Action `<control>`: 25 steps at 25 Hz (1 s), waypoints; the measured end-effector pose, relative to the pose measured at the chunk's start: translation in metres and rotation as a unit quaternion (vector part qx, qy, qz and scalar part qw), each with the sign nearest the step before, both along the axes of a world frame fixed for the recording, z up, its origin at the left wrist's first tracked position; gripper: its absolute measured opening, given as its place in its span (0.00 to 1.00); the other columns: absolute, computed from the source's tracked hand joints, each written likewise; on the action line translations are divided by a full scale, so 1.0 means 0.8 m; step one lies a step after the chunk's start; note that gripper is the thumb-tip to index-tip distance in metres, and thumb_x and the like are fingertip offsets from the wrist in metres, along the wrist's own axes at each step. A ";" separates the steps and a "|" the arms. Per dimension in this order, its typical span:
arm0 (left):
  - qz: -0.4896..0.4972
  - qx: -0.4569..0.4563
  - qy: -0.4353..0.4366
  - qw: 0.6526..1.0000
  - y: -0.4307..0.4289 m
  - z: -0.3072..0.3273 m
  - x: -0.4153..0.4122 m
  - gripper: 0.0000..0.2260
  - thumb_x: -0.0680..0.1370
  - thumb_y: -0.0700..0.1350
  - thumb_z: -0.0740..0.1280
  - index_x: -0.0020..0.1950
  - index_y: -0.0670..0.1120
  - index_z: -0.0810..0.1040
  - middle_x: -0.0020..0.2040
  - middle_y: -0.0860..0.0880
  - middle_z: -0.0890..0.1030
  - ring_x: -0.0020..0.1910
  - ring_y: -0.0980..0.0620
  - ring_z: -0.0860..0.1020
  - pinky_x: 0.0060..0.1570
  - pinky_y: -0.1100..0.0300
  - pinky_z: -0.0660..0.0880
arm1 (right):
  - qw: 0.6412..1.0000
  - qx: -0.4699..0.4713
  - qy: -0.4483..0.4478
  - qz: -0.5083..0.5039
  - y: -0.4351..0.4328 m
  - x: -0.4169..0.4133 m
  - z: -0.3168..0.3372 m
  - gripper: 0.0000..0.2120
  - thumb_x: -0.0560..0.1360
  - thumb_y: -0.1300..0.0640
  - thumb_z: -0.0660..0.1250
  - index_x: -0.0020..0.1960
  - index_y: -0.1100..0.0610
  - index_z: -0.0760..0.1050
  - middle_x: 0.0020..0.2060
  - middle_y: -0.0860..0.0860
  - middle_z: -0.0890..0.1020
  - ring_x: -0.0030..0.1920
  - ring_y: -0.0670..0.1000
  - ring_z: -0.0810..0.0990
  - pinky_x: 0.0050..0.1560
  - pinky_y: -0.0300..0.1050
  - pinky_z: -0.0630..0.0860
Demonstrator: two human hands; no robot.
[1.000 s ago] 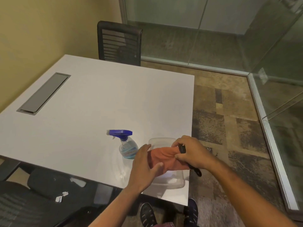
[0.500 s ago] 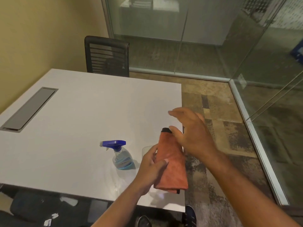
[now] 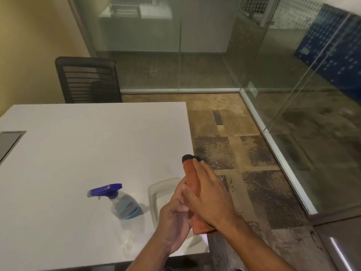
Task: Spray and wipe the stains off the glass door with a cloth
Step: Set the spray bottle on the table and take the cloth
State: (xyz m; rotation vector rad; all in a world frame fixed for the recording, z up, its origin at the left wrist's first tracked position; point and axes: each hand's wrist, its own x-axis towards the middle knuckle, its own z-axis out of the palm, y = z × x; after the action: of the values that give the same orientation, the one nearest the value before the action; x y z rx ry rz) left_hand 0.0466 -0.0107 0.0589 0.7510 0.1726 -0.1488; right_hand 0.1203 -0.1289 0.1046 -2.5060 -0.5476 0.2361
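Observation:
An orange cloth point(image 3: 192, 178), wrapped around something with a black tip, stands upright between my hands above the table's near right corner. My left hand point(image 3: 174, 218) grips its lower part from the left. My right hand point(image 3: 210, 194) lies flat against its right side, fingers stretched along it. A clear spray bottle point(image 3: 123, 206) with a blue trigger head and blue liquid stands on the white table point(image 3: 78, 153), left of my hands. The glass door and glass walls point(image 3: 304, 133) run along the right and back.
A clear plastic tub point(image 3: 156, 192) sits on the table right behind my hands. A black mesh chair point(image 3: 88, 79) stands at the table's far side. A grey cable hatch point(image 3: 8, 141) is set into the table at left. Patterned carpet lies between table and glass.
The cloth was lifted out of the tub and turned upright. My right hand, held open beside it, has now pressed flat against the cloth. The view tilted up towards the glass.

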 end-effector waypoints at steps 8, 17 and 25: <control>-0.133 0.093 0.001 0.987 -0.089 0.051 0.049 0.27 0.87 0.60 0.59 0.81 0.48 0.73 0.82 0.45 0.74 0.80 0.42 0.74 0.78 0.39 0.73 | 0.951 0.263 0.070 -0.151 -0.137 0.027 0.015 0.24 0.83 0.47 0.67 0.78 0.38 0.70 0.68 0.40 0.82 0.66 0.44 0.82 0.67 0.51 0.80; 0.046 0.459 -0.062 0.885 -0.295 0.108 0.119 0.21 0.83 0.69 0.60 0.57 0.57 0.86 0.54 0.62 0.88 0.55 0.61 0.86 0.53 0.58 0.80 | 0.534 0.728 0.369 -0.219 -0.409 0.049 0.058 0.27 0.78 0.43 0.71 0.67 0.61 0.84 0.66 0.63 0.84 0.57 0.63 0.87 0.61 0.67 0.81; -0.003 0.593 -0.250 0.766 -0.544 0.147 0.195 0.31 0.81 0.72 0.53 0.77 0.58 0.74 0.75 0.59 0.76 0.75 0.58 0.73 0.75 0.50 0.70 | 0.469 0.827 0.239 -0.198 -0.641 0.021 0.105 0.43 0.61 0.50 0.87 0.72 0.65 0.80 0.72 0.66 0.79 0.61 0.70 0.85 0.63 0.75 0.79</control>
State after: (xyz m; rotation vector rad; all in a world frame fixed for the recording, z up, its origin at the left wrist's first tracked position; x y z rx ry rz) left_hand 0.2022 -0.4457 0.1767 2.0366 -0.2996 0.2009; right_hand 0.1369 -0.6414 0.1889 -0.4583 0.1678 0.0815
